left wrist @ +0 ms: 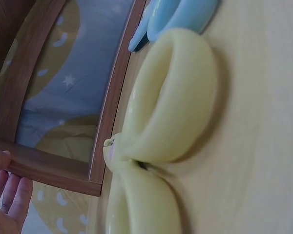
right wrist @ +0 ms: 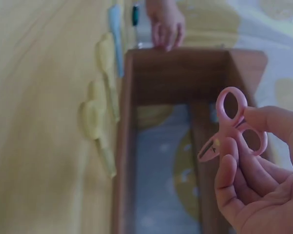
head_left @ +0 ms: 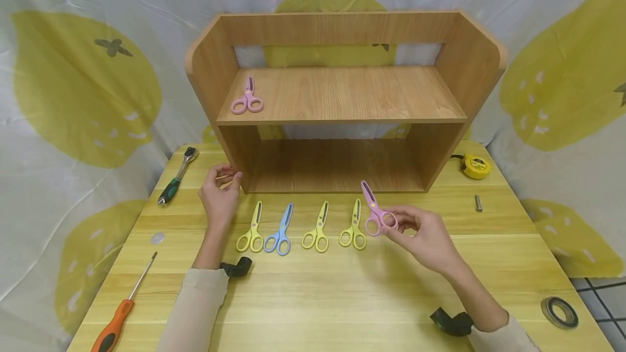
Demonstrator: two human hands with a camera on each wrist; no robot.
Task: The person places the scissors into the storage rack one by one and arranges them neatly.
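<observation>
My right hand (head_left: 415, 232) pinches a pink pair of scissors (head_left: 375, 211) by its handle loops and holds it, blades up, above the table in front of the wooden shelf unit (head_left: 342, 96). The right wrist view shows those pink scissors (right wrist: 234, 126) between my fingers (right wrist: 244, 190). My left hand (head_left: 222, 186) rests with fairly straight fingers (left wrist: 7, 195) against the shelf unit's lower left corner and holds nothing. A second pink pair (head_left: 247, 99) lies on the upper shelf at the left. On the table lie a yellow pair (head_left: 251, 230), a blue pair (head_left: 280, 232), and two more yellow pairs (head_left: 318, 230) (head_left: 354, 227).
A ratchet wrench (head_left: 178, 175) and an orange screwdriver (head_left: 122, 308) lie on the left of the table (head_left: 342, 297). A yellow tape measure (head_left: 475, 166) and a bolt (head_left: 478, 203) lie to the right, a tape roll (head_left: 559, 311) at the near right corner.
</observation>
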